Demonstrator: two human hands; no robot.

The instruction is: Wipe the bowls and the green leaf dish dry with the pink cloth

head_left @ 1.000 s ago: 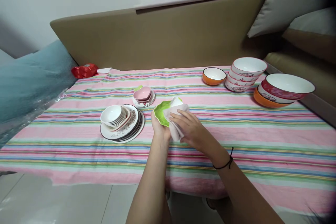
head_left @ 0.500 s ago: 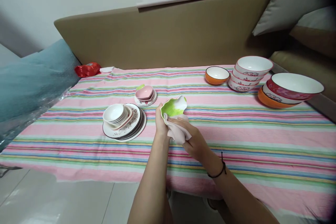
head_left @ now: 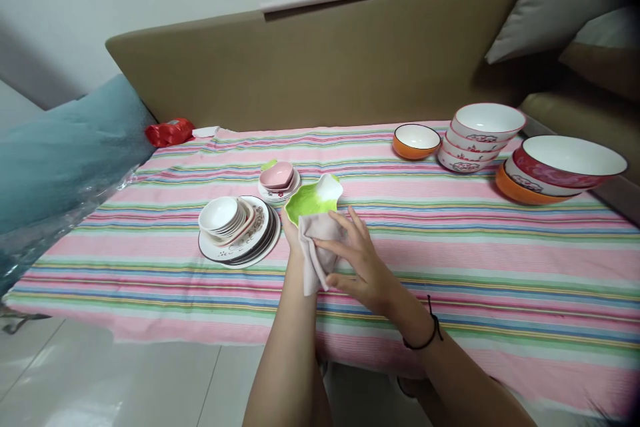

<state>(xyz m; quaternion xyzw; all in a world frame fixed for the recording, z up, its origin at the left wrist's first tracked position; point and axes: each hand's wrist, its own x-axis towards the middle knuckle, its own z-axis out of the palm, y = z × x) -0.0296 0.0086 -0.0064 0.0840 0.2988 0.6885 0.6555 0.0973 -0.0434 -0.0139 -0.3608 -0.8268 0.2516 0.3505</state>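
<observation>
A leaf-shaped dish [head_left: 311, 201], green fading to white with a wavy rim, is held tilted above the striped cloth. My left hand [head_left: 291, 232] grips it from the left and below, and most of those fingers are hidden behind it. A pale pink wiping cloth [head_left: 316, 260] drapes over the dish's near edge and hangs down across my left wrist. On the right side, my right hand [head_left: 364, 265] has its fingers spread, with some fingertips resting on the wiping cloth; it is not closed around it.
Left of my hands sit stacked plates [head_left: 260, 250] topped with small white bowls [head_left: 219, 213]. Behind them, a pink heart-shaped bowl [head_left: 277, 175] rests on small plates. At right stand an orange bowl [head_left: 416, 141], stacked white bowls [head_left: 470, 147] and larger bowls [head_left: 555, 170]. A red package [head_left: 170, 132] lies back left.
The dish and my left hand have shifted slightly left. My right hand has gone from gripping the bunched cloth to spread fingers; the cloth now hangs more loosely.
</observation>
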